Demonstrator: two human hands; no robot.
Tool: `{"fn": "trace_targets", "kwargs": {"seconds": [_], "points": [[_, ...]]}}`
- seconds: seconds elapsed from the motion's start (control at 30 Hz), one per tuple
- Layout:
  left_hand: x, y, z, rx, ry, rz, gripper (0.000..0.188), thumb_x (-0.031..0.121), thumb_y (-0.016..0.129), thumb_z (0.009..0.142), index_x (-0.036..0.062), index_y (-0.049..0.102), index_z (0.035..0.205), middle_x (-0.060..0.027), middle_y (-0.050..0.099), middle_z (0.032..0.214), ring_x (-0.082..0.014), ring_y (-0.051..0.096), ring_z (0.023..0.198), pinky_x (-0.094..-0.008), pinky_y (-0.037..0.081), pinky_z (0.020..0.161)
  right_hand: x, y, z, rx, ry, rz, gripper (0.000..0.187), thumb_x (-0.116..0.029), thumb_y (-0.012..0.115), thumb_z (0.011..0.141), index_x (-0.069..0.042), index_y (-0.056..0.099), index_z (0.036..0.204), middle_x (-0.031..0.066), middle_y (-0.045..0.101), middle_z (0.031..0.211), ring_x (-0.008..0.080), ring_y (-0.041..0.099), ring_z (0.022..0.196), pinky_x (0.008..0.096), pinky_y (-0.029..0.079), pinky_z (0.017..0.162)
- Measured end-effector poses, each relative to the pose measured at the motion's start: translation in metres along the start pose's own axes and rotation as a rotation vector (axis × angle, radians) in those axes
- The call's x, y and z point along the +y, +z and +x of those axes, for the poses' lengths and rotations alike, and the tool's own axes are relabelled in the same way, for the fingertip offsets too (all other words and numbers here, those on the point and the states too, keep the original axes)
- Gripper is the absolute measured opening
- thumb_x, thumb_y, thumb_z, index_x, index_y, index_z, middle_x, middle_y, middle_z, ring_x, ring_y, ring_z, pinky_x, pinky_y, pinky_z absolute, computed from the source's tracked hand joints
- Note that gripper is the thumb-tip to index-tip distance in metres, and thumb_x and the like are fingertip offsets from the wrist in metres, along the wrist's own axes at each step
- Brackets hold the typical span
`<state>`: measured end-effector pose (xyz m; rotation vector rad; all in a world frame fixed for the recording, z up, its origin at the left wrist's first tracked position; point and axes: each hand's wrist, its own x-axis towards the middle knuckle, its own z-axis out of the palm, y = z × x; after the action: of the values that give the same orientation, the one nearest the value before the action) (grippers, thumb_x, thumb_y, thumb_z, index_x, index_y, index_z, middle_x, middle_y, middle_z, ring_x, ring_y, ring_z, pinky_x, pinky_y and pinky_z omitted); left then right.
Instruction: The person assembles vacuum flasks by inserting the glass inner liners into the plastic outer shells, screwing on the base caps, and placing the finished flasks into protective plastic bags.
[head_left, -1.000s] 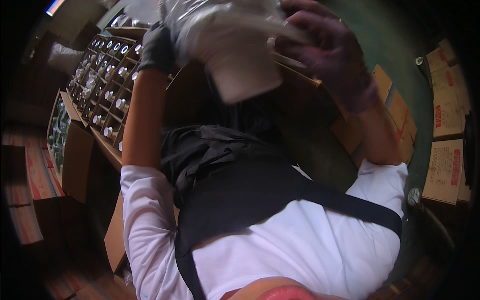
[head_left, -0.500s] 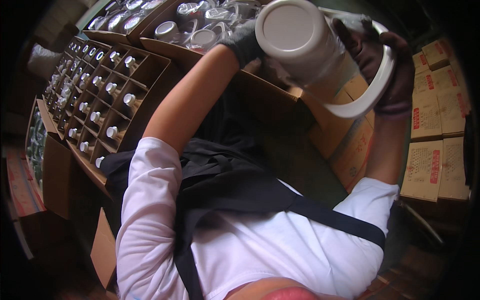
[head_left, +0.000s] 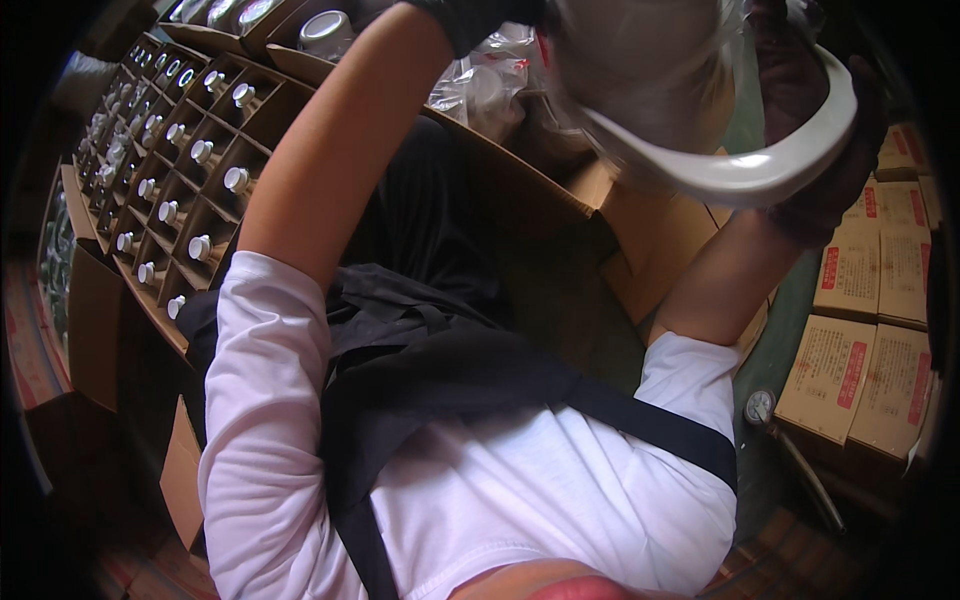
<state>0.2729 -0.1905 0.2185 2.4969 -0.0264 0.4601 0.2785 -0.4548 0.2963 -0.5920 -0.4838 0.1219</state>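
Note:
Held up in front of me is a large clear jug with a curved white handle, tilted and partly cut off by the upper edge. Thin clear plastic film shows beside its body. My right hand, in a dark glove, is closed around the handle side. My left hand, in a dark grey glove, reaches the jug's left side; its fingers are hidden behind the jug and beyond the picture. Below it, an open carton contains more clear jugs in plastic film.
To the left, a divided carton holds several white-capped bottles. Closed cartons with red labels are stacked at right. A round gauge and a metal tube are near them. A cardboard flap sticks up at lower left.
The jug has moved up and right, and its white round end has left the picture. Both hands moved up with it. More of the wrapped jugs in the carton now shows.

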Motion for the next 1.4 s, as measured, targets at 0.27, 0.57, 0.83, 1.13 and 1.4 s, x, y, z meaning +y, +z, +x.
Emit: {"fn": "trace_targets", "kwargs": {"seconds": [0.27, 0.57, 0.83, 1.13, 1.4], "points": [[0.024, -0.050, 0.022, -0.079, -0.102, 0.064, 0.047, 0.039, 0.042, 0.098, 0.0136, 0.047, 0.138, -0.0032, 0.055, 0.130, -0.0164, 0.052, 0.114, -0.0340, 0.037, 0.105, 0.023, -0.001, 0.029, 0.018, -0.025, 0.174, 0.048, -0.013, 0.052, 0.087, -0.001, 0.038, 0.131, 0.0180, 0.040, 0.133, 0.0356, 0.039, 0.126, 0.0564, 0.033, 0.109], [-0.039, 0.085, 0.038, -0.177, -0.190, -0.786, 0.057, 0.060, 0.053, 0.087, 0.0041, 0.064, 0.081, -0.0064, 0.056, 0.067, -0.0173, 0.056, 0.064, -0.0334, 0.047, 0.060, 0.085, -0.068, 0.036, 0.495, -0.040, 0.552, 0.049, -0.007, 0.051, 0.083, -0.006, 0.040, 0.131, 0.0150, 0.034, 0.138, 0.0356, 0.031, 0.132, 0.0652, 0.035, 0.106], [-0.083, 0.099, -0.064, -0.234, -0.356, -1.068, 0.034, 0.021, 0.053, 0.095, 0.0026, 0.058, 0.124, -0.0060, 0.062, 0.107, -0.0163, 0.059, 0.094, -0.0279, 0.049, 0.077, 0.174, -0.174, -0.015, 0.580, -0.008, 0.423, 0.038, 0.001, 0.051, 0.080, 0.003, 0.053, 0.117, 0.0177, 0.055, 0.121, 0.0340, 0.054, 0.111, 0.0507, 0.051, 0.095], [-0.099, 0.016, -0.199, -0.070, -0.508, -1.210, 0.042, 0.020, 0.041, 0.101, -0.0051, 0.049, 0.133, -0.0141, 0.056, 0.130, -0.0208, 0.054, 0.119, -0.0313, 0.041, 0.102, 0.143, -0.201, -0.113, 0.820, 0.765, -0.124, 0.032, -0.020, 0.060, 0.090, -0.007, 0.057, 0.119, 0.0070, 0.063, 0.113, 0.0201, 0.056, 0.110, 0.0360, 0.047, 0.094], [-0.139, 0.009, -0.257, 0.159, -0.578, -0.938, 0.045, 0.003, 0.055, 0.091, -0.0039, 0.046, 0.134, -0.0144, 0.057, 0.130, -0.0214, 0.057, 0.117, -0.0331, 0.046, 0.100, 0.158, -0.208, 0.044, -0.519, 0.280, -1.960, 0.039, -0.033, 0.062, 0.085, -0.012, 0.064, 0.118, 0.0116, 0.065, 0.113, 0.0280, 0.063, 0.101, 0.0379, 0.047, 0.089]]}}
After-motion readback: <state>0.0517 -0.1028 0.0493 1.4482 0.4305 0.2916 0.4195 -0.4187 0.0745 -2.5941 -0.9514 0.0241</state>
